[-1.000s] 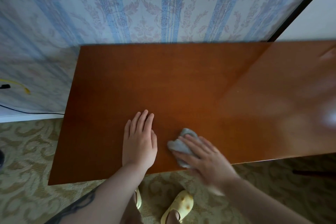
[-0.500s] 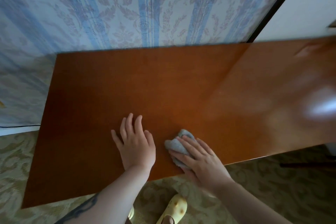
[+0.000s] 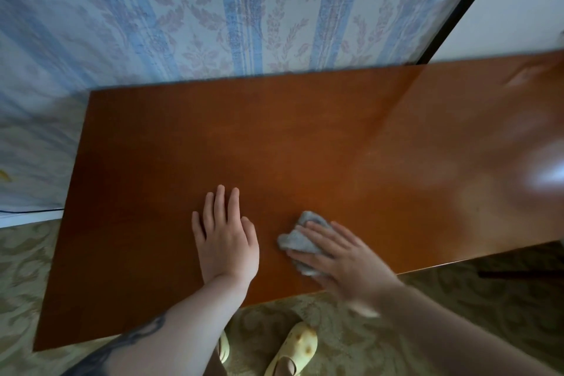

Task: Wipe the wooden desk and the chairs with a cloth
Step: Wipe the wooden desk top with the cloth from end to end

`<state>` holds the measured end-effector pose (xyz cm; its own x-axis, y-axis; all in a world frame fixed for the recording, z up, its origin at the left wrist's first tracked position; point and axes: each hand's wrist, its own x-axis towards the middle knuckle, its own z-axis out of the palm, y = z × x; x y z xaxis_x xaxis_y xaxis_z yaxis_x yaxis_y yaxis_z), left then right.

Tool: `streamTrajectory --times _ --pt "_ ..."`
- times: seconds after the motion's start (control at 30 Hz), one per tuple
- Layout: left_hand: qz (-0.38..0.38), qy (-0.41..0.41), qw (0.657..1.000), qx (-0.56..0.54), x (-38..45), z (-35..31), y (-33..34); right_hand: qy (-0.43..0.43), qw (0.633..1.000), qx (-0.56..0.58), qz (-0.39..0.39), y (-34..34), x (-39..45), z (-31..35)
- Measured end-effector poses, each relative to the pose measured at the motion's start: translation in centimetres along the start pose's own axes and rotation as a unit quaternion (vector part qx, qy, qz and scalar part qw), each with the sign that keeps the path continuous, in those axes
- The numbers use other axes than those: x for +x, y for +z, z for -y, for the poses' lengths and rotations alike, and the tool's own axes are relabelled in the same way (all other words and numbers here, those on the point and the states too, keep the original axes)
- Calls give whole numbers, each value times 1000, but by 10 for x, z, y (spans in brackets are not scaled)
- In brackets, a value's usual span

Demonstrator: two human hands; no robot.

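Two hands rest on the wooden bench (image 3: 305,137): left hand (image 3: 225,238) flat, fingers straight at 7 o'clock; right hand (image 3: 341,256), slightly blurred, apparently presses extended fingers on the grey cloth (image 3: 297,238) near 6 o'clock.

A single wide-angle camera on the person's head is looking forward and steeply down over the wooden desk (image 3: 305,137), close enough that the desktop is filling most of the picture. It is facing the striped wallpaper (image 3: 213,9) behind the desk's far edge, while the patterned carpet (image 3: 457,308) and yellow slippers (image 3: 293,348) are showing at the bottom. Straight edges are bending near the borders. No second view is sharing the scene.
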<state>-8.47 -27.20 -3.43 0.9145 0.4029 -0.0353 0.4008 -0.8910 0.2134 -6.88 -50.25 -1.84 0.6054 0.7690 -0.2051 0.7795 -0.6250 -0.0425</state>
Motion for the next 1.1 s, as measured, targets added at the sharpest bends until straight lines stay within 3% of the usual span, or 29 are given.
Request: streamTrajectory --times 0.03,0.1,0.17,0.23,0.33,0.47,0.53,0.6,0.67,0.73,0.8,0.87,1.0,1.03,1.1 --pt "-1 -1 1000 0 0 0 1 15 1000 -2 4 -3 5 -20" --pt "-2 -4 1000 0 1 1 1 131 990 59 -13 -13 35 -36" --pt "-4 -4 1000 3 1 2 1 292 950 101 -48 -20 74 -20" --pt "5 -4 1000 -1 0 2 1 344 930 119 -56 -25 98 19" --pt "14 -7 1000 -14 0 1 -1 182 976 96 -67 -16 73 65" --pt "4 -6 1000 -22 0 4 0 -18 1000 4 -19 -1 15 23" --pt "-1 -9 1000 -24 0 3 0 22 1000 -14 -6 -6 19 -11" --pt "-2 -10 1000 -23 1 2 0 129 991 34 -9 -14 46 -21" --pt "0 -10 1000 -21 0 2 -1 254 964 77 -31 -20 81 -1" --pt "3 -12 1000 -23 0 1 -3 316 940 115 -56 -22 104 32" --pt "7 -18 999 -38 0 0 -5 263 955 107 -84 -16 98 62" --pt "5 -30 997 -75 1 1 -6 129 985 85 -71 -10 66 69" --pt "-22 -45 989 -138 -3 5 -5 -115 993 -27 12 0 12 10" --pt "-24 -48 988 -143 -2 5 -5 -122 991 -56 23 -1 13 -11" --pt "-22 -53 988 -140 0 4 -5 -20 999 -31 23 -4 33 -33"
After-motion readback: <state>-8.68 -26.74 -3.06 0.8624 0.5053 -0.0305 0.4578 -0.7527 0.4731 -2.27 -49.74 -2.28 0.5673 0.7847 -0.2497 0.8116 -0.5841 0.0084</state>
